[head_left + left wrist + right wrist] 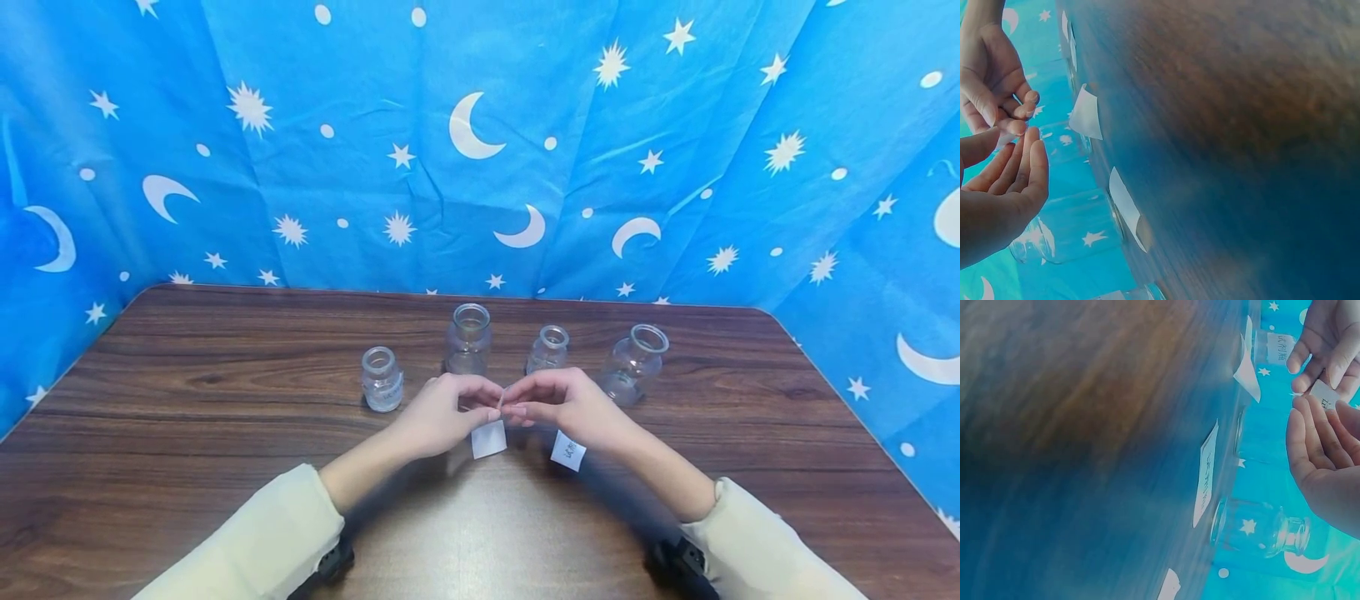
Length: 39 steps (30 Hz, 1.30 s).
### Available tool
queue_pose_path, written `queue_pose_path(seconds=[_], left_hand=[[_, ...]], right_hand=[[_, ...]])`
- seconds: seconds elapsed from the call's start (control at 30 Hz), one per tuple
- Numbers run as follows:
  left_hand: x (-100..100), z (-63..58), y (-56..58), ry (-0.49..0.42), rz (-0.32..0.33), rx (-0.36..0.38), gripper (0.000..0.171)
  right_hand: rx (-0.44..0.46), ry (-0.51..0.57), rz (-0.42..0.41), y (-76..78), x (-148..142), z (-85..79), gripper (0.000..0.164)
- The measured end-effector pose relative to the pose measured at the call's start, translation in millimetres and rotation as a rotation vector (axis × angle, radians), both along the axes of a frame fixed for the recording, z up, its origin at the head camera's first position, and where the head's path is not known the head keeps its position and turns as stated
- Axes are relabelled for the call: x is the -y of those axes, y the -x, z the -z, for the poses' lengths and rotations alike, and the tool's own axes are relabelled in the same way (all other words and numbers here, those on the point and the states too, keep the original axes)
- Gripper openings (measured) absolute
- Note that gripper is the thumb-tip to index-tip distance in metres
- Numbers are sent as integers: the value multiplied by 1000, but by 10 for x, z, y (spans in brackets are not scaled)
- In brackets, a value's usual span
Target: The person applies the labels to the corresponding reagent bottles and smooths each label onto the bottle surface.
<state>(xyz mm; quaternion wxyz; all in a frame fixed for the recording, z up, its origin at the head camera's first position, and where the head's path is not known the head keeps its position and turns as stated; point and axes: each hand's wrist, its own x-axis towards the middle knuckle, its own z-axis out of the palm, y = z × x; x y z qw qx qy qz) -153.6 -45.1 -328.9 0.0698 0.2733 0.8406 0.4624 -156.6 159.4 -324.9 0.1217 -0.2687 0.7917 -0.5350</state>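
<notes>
Both hands meet above the desk [225, 500], near its middle, with a small paper label [1324, 395] between them. Left hand [444, 415]: thumb and fingertips pinch the label. Right hand [583, 410]: thumb and fingers bent in, pinching the same label from the other side. Part of a dark written mark shows on it in the right wrist view.

Below the hands, on the desk: a blank-looking slip [489, 439] near the left fingertips; a slip with handwriting [570, 451] under the right hand.

Behind the hands, four clear glass jars stand upright and apart, mouths uncovered. Left to right: small jar [382, 387], bearing a written label; taller jar [468, 346]; second small jar [550, 350]; wide jar [632, 367]. Blue cloth [360, 75] with white moons and stars hangs behind the desk.
</notes>
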Motion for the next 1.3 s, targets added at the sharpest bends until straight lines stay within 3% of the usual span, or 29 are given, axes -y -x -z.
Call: queue_pose_path(seconds=[0.23, 0.57, 0.73, 0.9, 1.3], left_hand=[[39, -11, 0, -7, -22, 34, 17], [57, -42, -6, -33, -27, 82, 15], [83, -39, 6, -34, -23, 82, 16], [115, -14, 43, -48, -78, 102, 19], [124, 23, 109, -74, -252, 37, 17]], right_hand=[[-9, -12, 15, -4, 19, -11, 18], [-91, -82, 174, 31, 34, 39, 15], [-94, -75, 156, 62, 64, 47, 10], [-99, -79, 135, 103, 115, 44, 6], [-153, -102, 171, 208, 283, 21, 4]])
